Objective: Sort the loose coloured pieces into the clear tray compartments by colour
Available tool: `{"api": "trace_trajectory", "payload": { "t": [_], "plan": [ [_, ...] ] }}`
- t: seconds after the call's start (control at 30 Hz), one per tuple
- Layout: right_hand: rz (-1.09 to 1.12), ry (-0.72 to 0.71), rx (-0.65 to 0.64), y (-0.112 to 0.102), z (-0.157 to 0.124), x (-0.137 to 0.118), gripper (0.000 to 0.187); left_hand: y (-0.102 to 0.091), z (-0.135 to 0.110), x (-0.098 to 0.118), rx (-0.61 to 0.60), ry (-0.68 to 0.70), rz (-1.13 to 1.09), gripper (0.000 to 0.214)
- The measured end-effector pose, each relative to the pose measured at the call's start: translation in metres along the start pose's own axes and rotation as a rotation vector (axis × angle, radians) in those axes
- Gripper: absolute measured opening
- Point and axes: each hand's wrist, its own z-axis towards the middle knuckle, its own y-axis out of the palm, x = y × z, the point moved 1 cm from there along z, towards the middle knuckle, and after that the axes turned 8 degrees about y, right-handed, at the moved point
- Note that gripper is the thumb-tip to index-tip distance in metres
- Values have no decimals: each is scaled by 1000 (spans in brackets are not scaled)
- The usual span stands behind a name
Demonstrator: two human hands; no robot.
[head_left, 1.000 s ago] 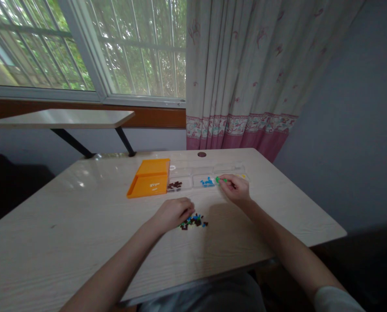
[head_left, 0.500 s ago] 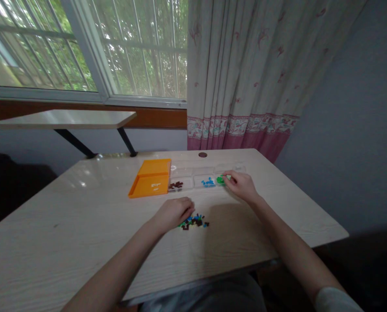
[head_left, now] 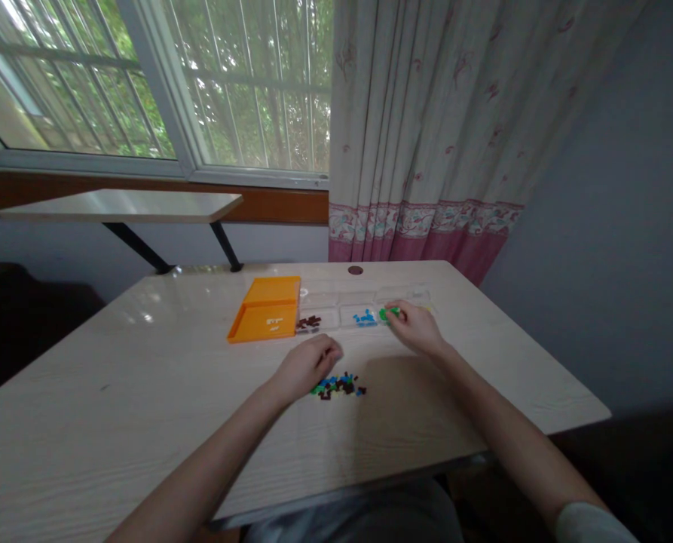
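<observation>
My left hand (head_left: pixel 309 363) hovers just beyond a mixed pile of small pieces (head_left: pixel 341 385), brown, blue, green and a little yellow. Its fingers are curled together; what they hold, if anything, is hidden. Over the compartment of green pieces (head_left: pixel 389 312) is my right hand (head_left: pixel 415 326), with thumb and fingers closed at the tips. I cannot see what lies between them. Blue pieces (head_left: pixel 364 317) and brown pieces (head_left: pixel 309 323) lie in neighbouring compartments of a clear divided tray (head_left: pixel 336 320).
An orange tray (head_left: pixel 251 330) with a few white pieces (head_left: pixel 273 323) adjoins the clear tray on the left. Behind stand a raised shelf (head_left: pixel 121 204) on black legs and a curtain (head_left: pixel 420 219). The table's front edge (head_left: pixel 359 483) runs close to my lap.
My left hand has lifted a little, away from the pile toward the trays. My right hand stays over the green compartment with only a small shift. The view has moved slightly.
</observation>
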Motion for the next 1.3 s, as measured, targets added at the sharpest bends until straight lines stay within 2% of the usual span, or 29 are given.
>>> {"api": "trace_trajectory", "payload": {
  "t": [0.1,0.17,0.27,0.37,0.57,0.93,1.3],
  "plan": [
    [66,-97,-84,15,-15,-29,21,7,5,-2,146,-135,-288,28],
    [93,-133,-110,23,-25,-45,27,12,7,-3,188,-233,-493,32],
    [120,-195,-87,28,-36,-59,33,19,9,-3,205,-322,-714,37],
    [132,-246,-23,27,-40,-62,32,22,10,-1,229,-360,-816,38],
    [118,-273,56,27,-42,-67,24,23,9,6,249,-383,-870,37],
    [100,-361,90,23,-43,-66,14,16,11,8,294,-357,-740,30],
    [129,-387,49,24,-42,-65,16,13,9,12,251,-401,-837,28]
  ]
}}
